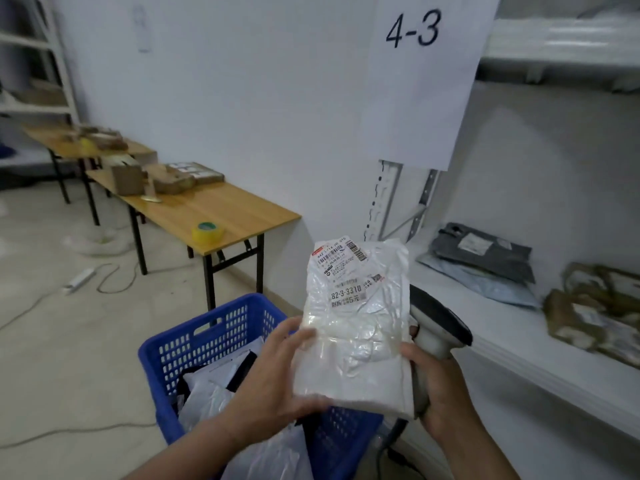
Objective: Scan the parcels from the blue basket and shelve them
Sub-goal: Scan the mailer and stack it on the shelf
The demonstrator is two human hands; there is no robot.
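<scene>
Head view centres on a white plastic-wrapped parcel (356,327), held upright in the near middle of the scene, above and just right of the blue basket (194,344). Its printed label (346,271), with barcodes and the number 82-3-3310, faces the camera at the top end. The left hand (273,379) grips the parcel's lower left edge, thumb on the front and fingers curled behind. The right hand (440,393) is clasped round the handle of a handheld scanner (440,323), whose dark head rises just behind the parcel's right edge; its thumb touches the parcel's right side. More soft mailers (207,386), white and black, lie in the basket, which stands on the floor. To the right runs a white shelf (519,341) carrying a grey mailer (485,254) on top of a pale blue one, with brown parcels (595,313) beside them. A paper sign (415,81) reading 4-3 hangs on the shelf post. Far left, a wooden table (242,213) carries a yellow tape roll (207,231) and cardboard boxes (166,178).
</scene>
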